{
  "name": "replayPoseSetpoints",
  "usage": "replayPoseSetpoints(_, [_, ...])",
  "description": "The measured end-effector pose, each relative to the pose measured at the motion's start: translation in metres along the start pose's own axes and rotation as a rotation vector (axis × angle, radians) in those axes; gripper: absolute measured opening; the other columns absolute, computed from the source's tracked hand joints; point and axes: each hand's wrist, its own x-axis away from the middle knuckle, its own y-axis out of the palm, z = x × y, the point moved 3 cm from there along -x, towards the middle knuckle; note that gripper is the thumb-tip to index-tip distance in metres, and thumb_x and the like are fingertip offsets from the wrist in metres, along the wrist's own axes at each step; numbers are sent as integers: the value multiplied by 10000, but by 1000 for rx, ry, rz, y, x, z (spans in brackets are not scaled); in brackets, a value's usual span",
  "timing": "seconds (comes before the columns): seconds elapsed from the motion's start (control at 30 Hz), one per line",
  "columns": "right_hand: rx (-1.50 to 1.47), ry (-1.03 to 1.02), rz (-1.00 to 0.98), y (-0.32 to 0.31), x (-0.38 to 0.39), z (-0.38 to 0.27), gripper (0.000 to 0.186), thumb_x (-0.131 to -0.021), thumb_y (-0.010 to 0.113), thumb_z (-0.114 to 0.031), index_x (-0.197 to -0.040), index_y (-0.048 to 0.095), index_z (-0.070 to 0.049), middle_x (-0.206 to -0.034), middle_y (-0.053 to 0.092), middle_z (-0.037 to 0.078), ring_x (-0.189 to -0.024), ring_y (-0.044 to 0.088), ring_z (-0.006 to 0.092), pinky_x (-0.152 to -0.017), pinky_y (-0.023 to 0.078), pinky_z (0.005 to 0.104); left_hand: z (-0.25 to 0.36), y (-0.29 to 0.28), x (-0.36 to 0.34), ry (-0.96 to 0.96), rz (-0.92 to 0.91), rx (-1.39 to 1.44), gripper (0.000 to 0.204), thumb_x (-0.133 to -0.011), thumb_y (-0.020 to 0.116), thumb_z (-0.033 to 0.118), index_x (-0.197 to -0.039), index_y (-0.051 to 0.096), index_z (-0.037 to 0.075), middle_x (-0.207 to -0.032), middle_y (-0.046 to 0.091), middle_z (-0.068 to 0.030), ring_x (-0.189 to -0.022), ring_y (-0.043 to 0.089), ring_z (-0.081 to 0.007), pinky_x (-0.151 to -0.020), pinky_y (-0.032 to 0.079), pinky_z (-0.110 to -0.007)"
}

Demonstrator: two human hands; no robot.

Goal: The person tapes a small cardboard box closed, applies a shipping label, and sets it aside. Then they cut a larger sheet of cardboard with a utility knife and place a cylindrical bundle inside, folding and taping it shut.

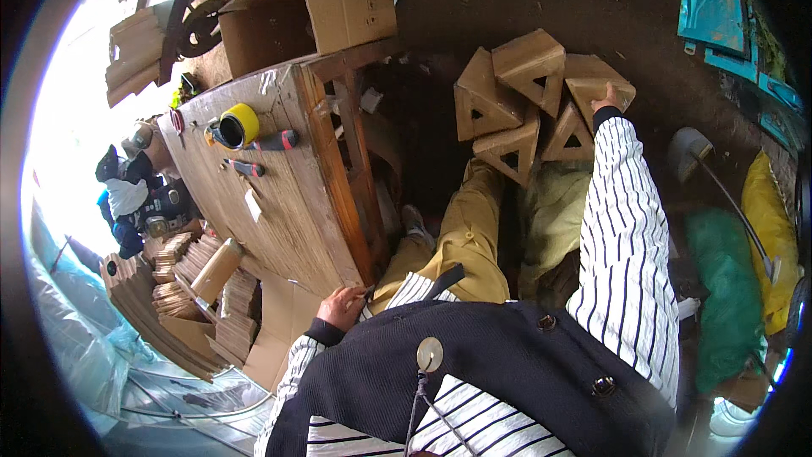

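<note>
Several folded cardboard blocks with triangular openings (516,68) lie clustered ahead of me. My right hand (607,97) reaches to the rightmost one (600,74), its fingers gripping that block. At the near corner of the wooden table (288,228), my left hand (342,306) has curled fingers; whatever they hold is hard to make out. On the tabletop lie a yellow tape roll (239,125), red-and-black-handled tools (275,140) and a small white slip (252,206).
An open cardboard box (347,8) stands beyond the table; stacked cardboard sheets (194,262) lie left. My legs (461,228) are between table and pale sack (554,195). Green (719,296) and yellow sacks (765,237), a long-handled tool (732,195) and turquoise metal (710,8) are right.
</note>
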Motion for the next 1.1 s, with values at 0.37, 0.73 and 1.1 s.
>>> replayPoseSetpoints(0.37, [-369,-137,-261,78,119,-33,528,-889,573,-38,-1389,409,-72,-1149,617,189,-747,652,252,-617,539,424,-12,18,3,107,109,207,300,-856,604,145,-1141,622,55,-1103,633,-138,-974,642,-285,-847,516,-346])
replayPoseSetpoints(0.73, [-191,-358,-565,145,275,-100,392,-889,553,-127,-1270,505,-46,-721,602,104,-588,565,204,-524,479,382,-158,73,18,291,487,426,276,-850,626,246,-1078,642,92,-1052,637,-120,-986,616,-301,-826,515,-393])
replayPoseSetpoints(1.1, [573,-725,-653,234,478,-262,423,-894,574,-182,-1297,504,-75,-911,646,136,-725,623,224,-633,510,355,-389,364,47,-257,1588,1994,197,-849,614,21,-1046,612,17,-886,646,-86,-787,618,-162,-658,540,-326])
